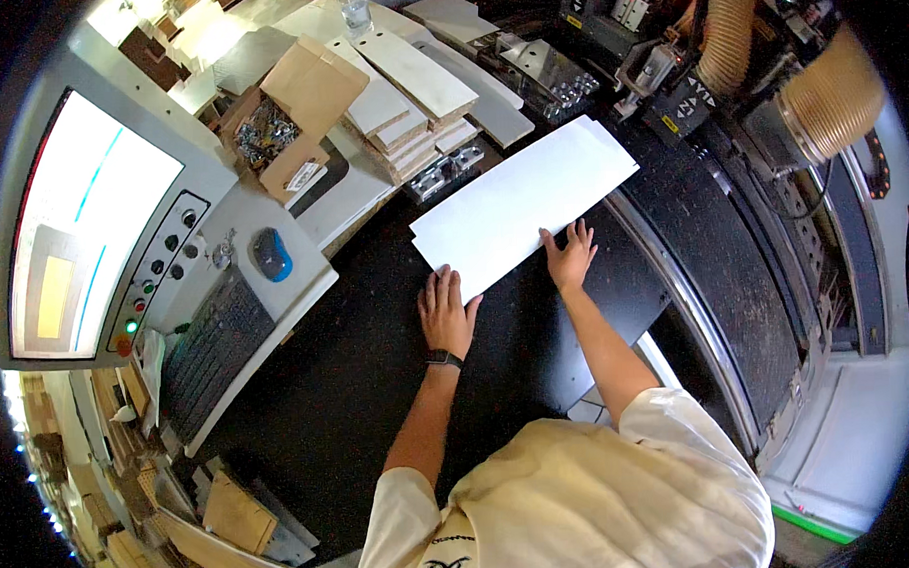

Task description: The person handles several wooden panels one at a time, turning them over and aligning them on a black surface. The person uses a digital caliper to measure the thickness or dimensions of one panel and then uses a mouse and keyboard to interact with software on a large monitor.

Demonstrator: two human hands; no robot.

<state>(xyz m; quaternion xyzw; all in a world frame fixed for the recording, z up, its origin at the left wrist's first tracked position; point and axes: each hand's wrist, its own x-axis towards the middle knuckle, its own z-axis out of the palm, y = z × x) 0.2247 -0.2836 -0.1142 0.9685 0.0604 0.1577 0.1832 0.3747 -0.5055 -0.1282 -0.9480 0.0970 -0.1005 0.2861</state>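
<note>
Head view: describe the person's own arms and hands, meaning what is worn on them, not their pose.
Both forearms are bare. The left hand has a dark band round its wrist, like a watch or fitness tracker. The right hand wears nothing visible: no glove, ring or band. Short, loose cream T-shirt sleeves cover the upper arms, and a dark printed mark shows on the shirt's lower edge.

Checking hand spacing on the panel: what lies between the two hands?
In the head view, only the near edge of the white panel and bare black table lie between the left hand and right hand.
</note>
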